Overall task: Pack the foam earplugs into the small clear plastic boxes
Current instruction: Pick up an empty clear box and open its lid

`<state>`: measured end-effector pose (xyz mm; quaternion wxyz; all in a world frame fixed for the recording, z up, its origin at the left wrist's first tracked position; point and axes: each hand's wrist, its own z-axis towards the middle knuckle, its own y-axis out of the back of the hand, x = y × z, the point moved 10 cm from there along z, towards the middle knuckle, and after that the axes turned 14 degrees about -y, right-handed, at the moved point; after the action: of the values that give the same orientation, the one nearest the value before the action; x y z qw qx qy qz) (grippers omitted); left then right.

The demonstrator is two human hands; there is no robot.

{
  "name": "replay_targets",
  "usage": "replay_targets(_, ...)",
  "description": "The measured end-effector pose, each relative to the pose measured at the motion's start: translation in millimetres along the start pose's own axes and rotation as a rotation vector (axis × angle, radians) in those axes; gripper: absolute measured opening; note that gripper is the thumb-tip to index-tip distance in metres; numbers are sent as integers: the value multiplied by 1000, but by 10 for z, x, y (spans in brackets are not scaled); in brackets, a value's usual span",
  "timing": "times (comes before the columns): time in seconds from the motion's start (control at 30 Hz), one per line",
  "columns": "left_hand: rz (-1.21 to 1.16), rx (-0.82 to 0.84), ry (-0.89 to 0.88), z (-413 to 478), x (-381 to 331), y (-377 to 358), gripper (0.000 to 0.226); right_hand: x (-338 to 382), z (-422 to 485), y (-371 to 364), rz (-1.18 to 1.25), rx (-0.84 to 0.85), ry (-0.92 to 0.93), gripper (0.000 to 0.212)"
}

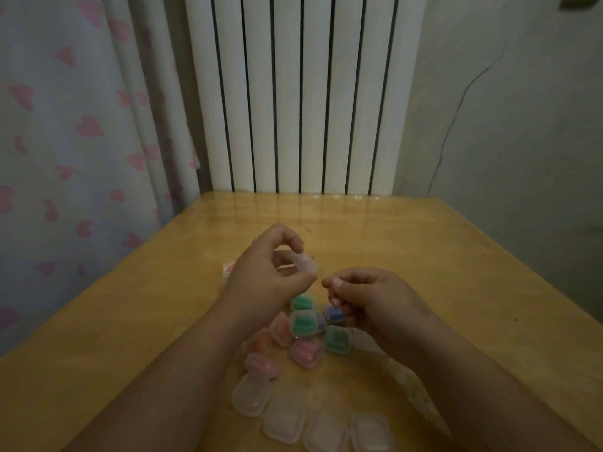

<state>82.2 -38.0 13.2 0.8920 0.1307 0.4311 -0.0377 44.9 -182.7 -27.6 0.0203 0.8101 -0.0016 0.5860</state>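
Step in hand: filling one more box; I judge I am between picking up a box and getting an earplug into it
Left hand [267, 272]: raised above the table [456, 256]; thumb and fingers curled round a small clear box [305, 264], pinching it by its edges; too blurred to tell whether its lid is open
Right hand [375, 298]: just beside the left, fingers curled in and thumb tip against the forefinger; it may be pinching an earplug, but none shows, so I cannot tell whether it holds anything
Filled boxes [305, 321]: a loose cluster below my hands, with green, blue and pink foam showing through the plastic; some touch or lean on each other
Empty boxes [284, 422]: a row near my edge of the table, clear, nothing coloured inside
Loose earplugs: none plainly visible; something pink [228, 267] lies beyond my left wrist, mostly hidden
Clear bag [414, 389]: flat under my right forearm
Progress: roughly half, judging by filled against empty boxes
Next move calls for: bringing the right fingertips to the box mouth; holding the box level; pressing soft foam fully inside so the lid can snap; a light grip, as the box is slippery
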Motion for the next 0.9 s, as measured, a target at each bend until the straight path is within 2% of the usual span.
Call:
replay_targets(0.1, -109, 41, 9, -13, 10, -79, 30, -38, -6, -103, 32, 99, -26, 19)
replay_targets(0.23, -27, 41, 23, -23, 53, -77, 29, -31, -13, -142, 71, 150, -33, 16)
replay_targets(0.53, 206, 34, -55, -20, -8, -40, 26, -41, 12, -57, 66, 58, -29, 24)
replay_targets(0.8, 422, 82, -199, -9, -93, -112, 25, -133, 66, -33, 46, 7, -91, 14)
replay_targets(0.9, 417, 81, -206, -34, -91, -133, 20, -175, 82, -11, 81, -25, -140, 8)
